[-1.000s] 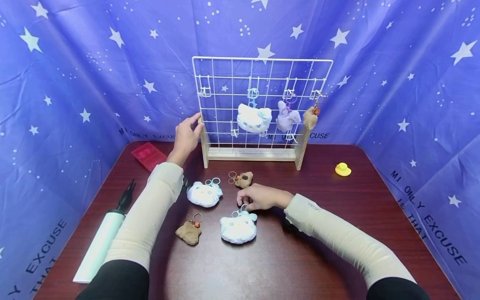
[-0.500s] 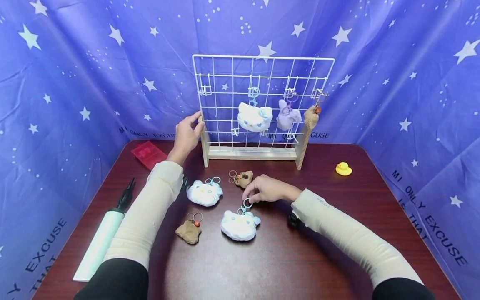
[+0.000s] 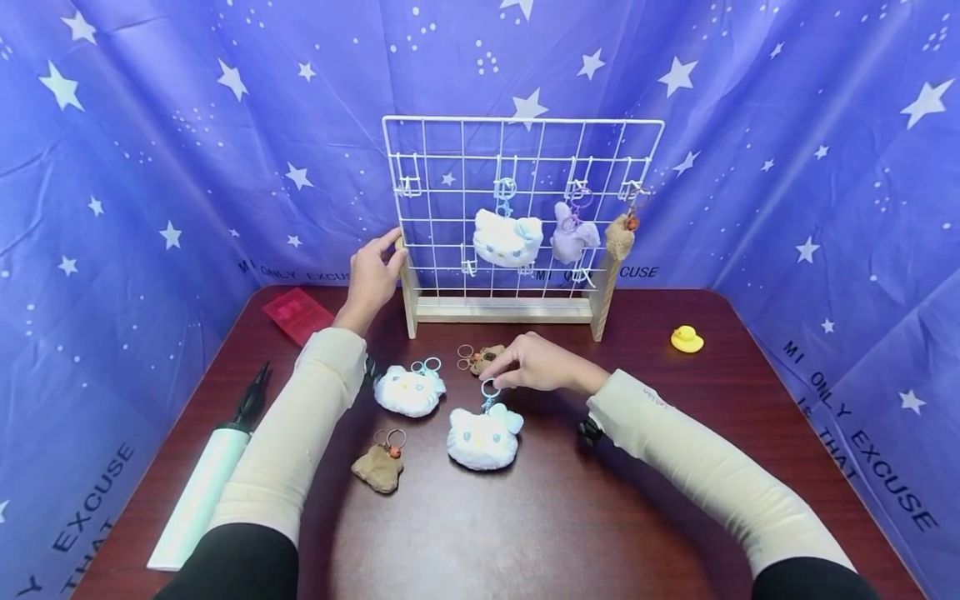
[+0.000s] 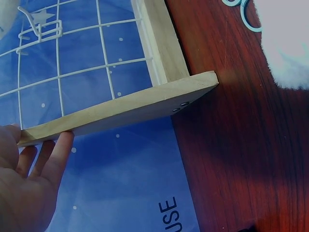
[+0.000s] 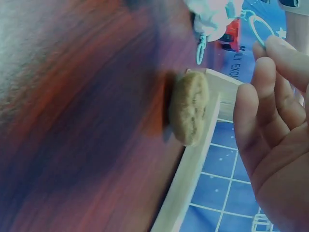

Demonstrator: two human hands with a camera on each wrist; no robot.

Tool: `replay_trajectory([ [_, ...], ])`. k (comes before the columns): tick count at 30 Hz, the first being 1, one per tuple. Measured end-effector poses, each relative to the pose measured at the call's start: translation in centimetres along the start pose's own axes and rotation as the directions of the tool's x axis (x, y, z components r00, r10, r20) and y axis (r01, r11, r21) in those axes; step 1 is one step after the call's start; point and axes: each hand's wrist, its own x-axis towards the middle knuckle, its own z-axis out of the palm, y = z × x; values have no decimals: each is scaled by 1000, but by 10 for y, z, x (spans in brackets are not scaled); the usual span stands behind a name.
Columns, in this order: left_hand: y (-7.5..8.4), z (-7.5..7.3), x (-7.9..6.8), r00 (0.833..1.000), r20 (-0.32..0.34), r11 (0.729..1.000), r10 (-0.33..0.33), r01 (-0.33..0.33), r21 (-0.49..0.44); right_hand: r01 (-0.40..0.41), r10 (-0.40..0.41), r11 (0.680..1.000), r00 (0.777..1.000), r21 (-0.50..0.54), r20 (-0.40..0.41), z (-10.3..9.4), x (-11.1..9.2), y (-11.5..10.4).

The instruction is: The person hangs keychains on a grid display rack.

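My left hand [image 3: 373, 275] grips the wooden side post [image 4: 111, 107] of the white wire grid rack [image 3: 463, 218], thumb and fingers on opposite faces. My right hand [image 3: 542, 363] pinches the light-blue key ring [image 3: 491, 388] of a white cat-face plush keychain [image 3: 483, 440], which hangs below the fingers; whether it touches the table cannot be told. In the right wrist view, thumb and forefinger meet on that ring [image 5: 262, 30]. A brown plush keychain [image 3: 486, 360] lies just behind the right hand, partly covered by it. Another white cat plush keychain [image 3: 409, 390] lies left of it.
A brown plush keychain [image 3: 378, 467] lies front left. On the grid hang a white cat plush [image 3: 507, 237], a purple plush [image 3: 574, 235] and a brown plush [image 3: 620, 237]; an upper-left hook [image 3: 409, 187] is bare. Around stand a pump [image 3: 201, 492], red case [image 3: 298, 313] and yellow duck [image 3: 686, 339].
The right hand has taken the key ring and raised it, drawing the white cat plush slightly away from me and to the right. The left hand stays on the post.
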Motion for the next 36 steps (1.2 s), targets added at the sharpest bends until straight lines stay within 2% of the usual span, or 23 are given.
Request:
replay_trajectory([
  [6, 1, -1, 0, 1000, 4, 1000, -9, 9, 3, 12, -12, 1000, 998, -1, -64, -9, 7, -10],
  [12, 1, -2, 0, 1000, 7, 1000, -10, 10, 7, 46, -41, 998, 994, 46, -103, -18, 15, -21],
  [19, 1, -1, 1, 1000, 20, 1000, -12, 12, 5, 30, -18, 997, 986, 68, -163, -26, 24, -24],
  [26, 1, -2, 2, 1000, 13, 1000, -10, 10, 5, 32, -21, 999, 965, 40, -260, -41, 33, -36],
  [36, -1, -2, 0, 1000, 19, 1000, -4, 3, 18, 23, -7, 999, 938, 41, -348, -58, 48, -44],
])
